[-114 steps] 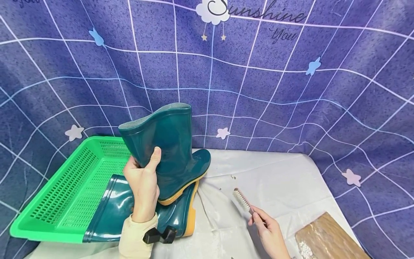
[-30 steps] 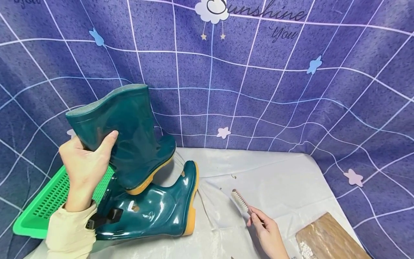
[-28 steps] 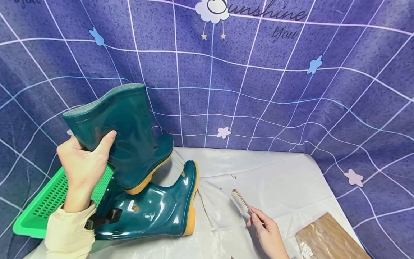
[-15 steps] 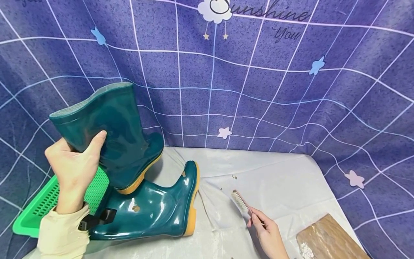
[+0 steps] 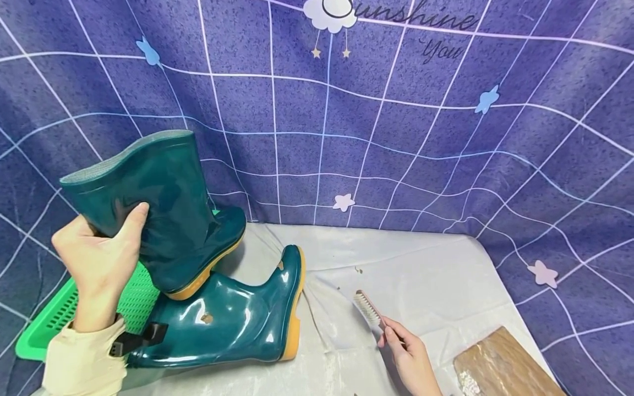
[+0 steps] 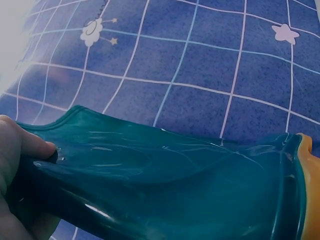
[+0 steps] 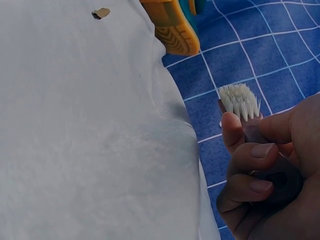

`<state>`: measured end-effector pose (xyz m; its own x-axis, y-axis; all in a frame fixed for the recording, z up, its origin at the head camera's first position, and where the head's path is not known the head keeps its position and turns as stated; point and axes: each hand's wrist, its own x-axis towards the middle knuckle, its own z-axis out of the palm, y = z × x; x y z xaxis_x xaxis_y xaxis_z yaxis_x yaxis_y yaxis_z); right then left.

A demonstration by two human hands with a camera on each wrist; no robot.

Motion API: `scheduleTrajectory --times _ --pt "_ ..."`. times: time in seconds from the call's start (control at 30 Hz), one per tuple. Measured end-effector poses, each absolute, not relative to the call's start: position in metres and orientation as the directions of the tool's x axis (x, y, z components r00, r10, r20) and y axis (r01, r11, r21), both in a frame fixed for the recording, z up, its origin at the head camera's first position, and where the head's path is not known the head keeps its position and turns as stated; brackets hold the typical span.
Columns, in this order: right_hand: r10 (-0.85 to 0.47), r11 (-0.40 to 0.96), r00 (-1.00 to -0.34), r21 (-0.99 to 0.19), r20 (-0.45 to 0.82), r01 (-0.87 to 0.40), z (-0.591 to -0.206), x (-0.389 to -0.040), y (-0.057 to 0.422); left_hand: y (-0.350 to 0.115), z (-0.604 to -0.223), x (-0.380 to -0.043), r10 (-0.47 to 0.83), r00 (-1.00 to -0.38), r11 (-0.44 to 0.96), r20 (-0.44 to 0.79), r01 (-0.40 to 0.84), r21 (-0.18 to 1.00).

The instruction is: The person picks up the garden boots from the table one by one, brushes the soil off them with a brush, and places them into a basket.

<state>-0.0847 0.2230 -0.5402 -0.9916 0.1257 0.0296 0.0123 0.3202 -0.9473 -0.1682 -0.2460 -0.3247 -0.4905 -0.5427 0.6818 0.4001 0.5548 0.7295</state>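
My left hand (image 5: 101, 261) grips the shaft of a dark green rubber boot (image 5: 173, 225), thumb across its side. This boot is held up, toe pointing right, yellow sole downward. Below it a second green boot (image 5: 228, 322) lies on its side, with brown smears on shaft and toe; the raised boot overlaps its shaft. In the left wrist view the held boot's shaft (image 6: 165, 185) stretches away from the thumb toward the yellow sole. My right hand (image 5: 408, 352) holds a scrub brush (image 5: 367, 309) by its handle, its pale bristles (image 7: 240, 102) apart from both boots.
A green mesh basket (image 5: 42, 330) stands at the left, largely hidden behind the boots and left arm. At the right front edge lies a brown, shiny, flat slab (image 5: 505, 366). Brown crumbs dot the white table cover (image 5: 396, 253). A blue gridded curtain (image 5: 396, 137) hangs behind.
My left hand has carried the boot leftward from near the middle, uncovering most of the lying boot and covering more of the basket. The right hand with the brush has stayed nearly still.
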Motion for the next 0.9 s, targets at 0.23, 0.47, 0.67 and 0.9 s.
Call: scheduleTrajectory --times 0.23,0.47,0.67,0.9 --pt "0.125 0.315 -0.992 -0.949 0.028 0.013 -0.541 -0.085 0.223 -0.257 -0.328 -0.167 -0.551 -0.486 0.549 0.678 0.401 0.734" --pt "0.125 0.319 -0.992 -0.948 0.033 0.009 -0.542 -0.085 0.222 -0.262 -0.326 -0.166 -0.549 -0.462 0.548 0.697 0.431 0.717" --pt "0.116 0.32 -0.992 -0.947 0.04 -0.001 -0.543 -0.086 0.221 -0.267 -0.323 -0.164 -0.566 -0.414 0.501 0.713 0.514 0.696" --pt "0.117 0.314 -0.993 -0.949 0.02 0.018 -0.543 -0.086 0.22 -0.28 -0.324 -0.16 -0.607 -0.416 0.508 0.677 0.452 0.733"
